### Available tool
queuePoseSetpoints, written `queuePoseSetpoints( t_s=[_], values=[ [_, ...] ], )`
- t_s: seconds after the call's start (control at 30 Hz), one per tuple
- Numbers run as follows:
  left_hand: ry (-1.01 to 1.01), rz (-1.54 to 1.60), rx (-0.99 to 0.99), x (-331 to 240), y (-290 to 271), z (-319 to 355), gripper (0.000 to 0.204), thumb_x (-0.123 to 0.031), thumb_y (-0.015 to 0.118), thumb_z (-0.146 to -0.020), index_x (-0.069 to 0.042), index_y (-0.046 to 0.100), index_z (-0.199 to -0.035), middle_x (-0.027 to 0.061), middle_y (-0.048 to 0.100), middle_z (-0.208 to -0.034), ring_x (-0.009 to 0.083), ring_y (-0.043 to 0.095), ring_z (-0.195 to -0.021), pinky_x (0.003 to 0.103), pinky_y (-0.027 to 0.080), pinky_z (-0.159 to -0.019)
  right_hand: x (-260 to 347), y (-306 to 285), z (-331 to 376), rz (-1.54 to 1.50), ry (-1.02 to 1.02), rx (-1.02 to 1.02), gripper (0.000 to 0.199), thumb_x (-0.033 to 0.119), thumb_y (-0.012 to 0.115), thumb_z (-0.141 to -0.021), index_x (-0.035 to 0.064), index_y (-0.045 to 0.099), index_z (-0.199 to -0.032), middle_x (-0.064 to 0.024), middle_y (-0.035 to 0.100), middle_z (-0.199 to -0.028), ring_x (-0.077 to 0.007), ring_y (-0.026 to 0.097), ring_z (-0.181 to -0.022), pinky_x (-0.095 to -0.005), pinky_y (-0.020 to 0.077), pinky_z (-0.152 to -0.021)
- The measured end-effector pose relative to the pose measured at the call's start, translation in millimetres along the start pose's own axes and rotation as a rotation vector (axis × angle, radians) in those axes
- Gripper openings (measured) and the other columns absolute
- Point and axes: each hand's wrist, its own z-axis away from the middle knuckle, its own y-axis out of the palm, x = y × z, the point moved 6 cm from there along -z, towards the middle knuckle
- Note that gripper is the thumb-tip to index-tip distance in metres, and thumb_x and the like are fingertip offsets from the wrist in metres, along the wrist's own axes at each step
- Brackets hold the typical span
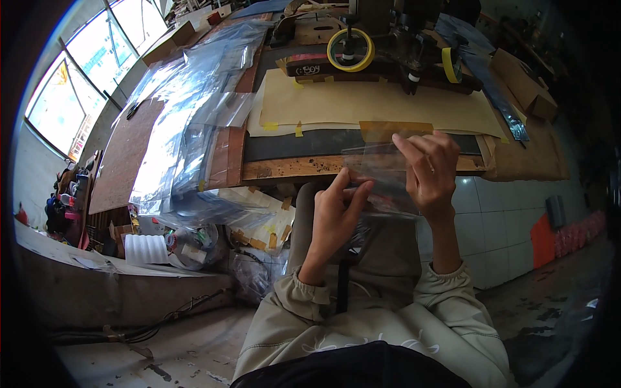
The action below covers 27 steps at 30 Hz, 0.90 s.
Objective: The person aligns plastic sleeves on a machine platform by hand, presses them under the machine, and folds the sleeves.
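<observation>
A small clear plastic sheet [381, 169] hangs between my two hands, just over the front edge of the workbench [291, 169]. My left hand [335, 216] pinches its left side between thumb and fingers. On the other side, my right hand [432, 169] is closed on the sheet's right edge, forefinger raised along the top. Behind the sheet, a brown strip [396, 132] lies across the front edge of a cream board [317, 103]. Because the plastic is see-through, its exact outline is hard to make out.
Shiny clear plastic sheets [187, 123] lie heaped on the left and drape over the bench edge. At the back stands a dark machine [411, 39] with a yellow tape roll [367, 53] before it. A cardboard box [524, 84] sits far right. Below left are plastic bags and scraps.
</observation>
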Motion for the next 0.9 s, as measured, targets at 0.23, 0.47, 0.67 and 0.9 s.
queuePoseSetpoints(
  t_s=[0.23, 0.47, 0.67, 0.9],
  values=[
    [-0.009, 0.005, 0.027, -1, 0, 0, 0.01, -0.003, 0.049, -0.088, 0.006, 0.049, -0.09, 0.0122, 0.061, -0.083, 0.021, 0.065, -0.071, 0.026, 0.052, -0.06, -6, 5, -6, -0.097, 0.247, 0.05, 0.035, 0.008, 0.065, -0.073, 0.0084, 0.058, -0.108, -0.0056, 0.05, -0.101, -0.0198, 0.049, -0.089, -0.0362, 0.0372, -0.08],
    [0.015, -0.069, -0.034, 5, -3, 0, 0.011, -0.009, 0.056, -0.084, 0.0, 0.05, -0.084, 0.0109, 0.065, -0.065, 0.0078, 0.062, -0.058, 0.019, 0.04, -0.047, -2, 10, -2, -0.123, 0.168, 0.069, 0.02, 0.003, 0.064, -0.072, 0.007, 0.056, -0.09, -0.0036, 0.052, -0.088, -0.0197, 0.051, -0.082, -0.0351, 0.0374, -0.079],
    [0.041, -0.043, -0.069, -1, -3, -1, 0.011, -0.009, 0.056, -0.085, 0.0, 0.05, -0.084, 0.0109, 0.064, -0.063, 0.0061, 0.061, -0.058, 0.019, 0.04, -0.047, 6, 1, -7, -0.21, 0.101, 0.082, 0.018, 0.0, 0.063, -0.07, 0.0058, 0.054, -0.084, -0.0037, 0.055, -0.085, -0.0199, 0.053, -0.079, -0.0348, 0.0385, -0.077],
    [0.029, -0.007, -0.075, 6, -2, -1, 0.01, -0.009, 0.055, -0.085, 0.0, 0.05, -0.085, 0.0106, 0.064, -0.062, 0.0046, 0.06, -0.058, 0.018, 0.039, -0.047, 18, -10, 2, 0.032, -0.026, 0.026, 0.019, 0.001, 0.061, -0.07, 0.0025, 0.051, -0.085, -0.0107, 0.058, -0.09, -0.0255, 0.058, -0.083, -0.0361, 0.0437, -0.071]
  ],
)
